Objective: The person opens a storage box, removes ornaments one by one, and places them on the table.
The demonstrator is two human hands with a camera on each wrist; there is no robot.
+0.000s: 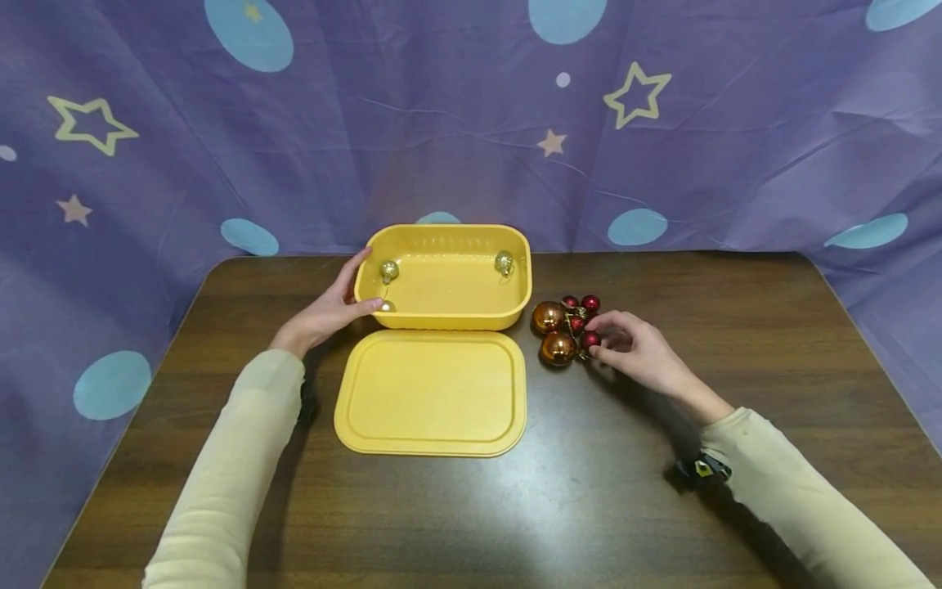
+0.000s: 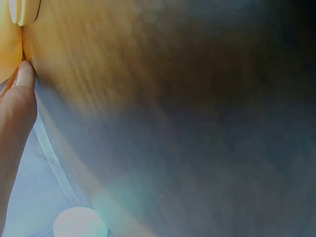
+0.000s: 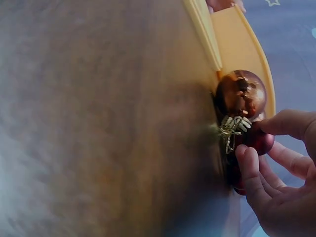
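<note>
My left hand [image 1: 324, 315] holds the left end of a yellow plastic box [image 1: 471, 322], thumb at the front rim and fingers at the back corner. Inside the box lie small gold baubles, one at the left [image 1: 389, 270], one at the right [image 1: 504, 262] and one by my thumb [image 1: 388, 306]. To the right of the box, my right hand [image 1: 640, 352] pinches a small dark red bauble [image 1: 590, 340] between thumb and fingers. This bauble is within a cluster of copper baubles [image 1: 558, 349] and other red baubles [image 1: 591, 303] on the table; gold strings [image 3: 232, 129] show among them.
A yellow lid [image 1: 430, 394] lies flat on the dark wooden table [image 1: 456, 523], just in front of the box. Behind the table hangs a purple cloth [image 1: 456, 155] with stars and blue spots, close to the box's back side.
</note>
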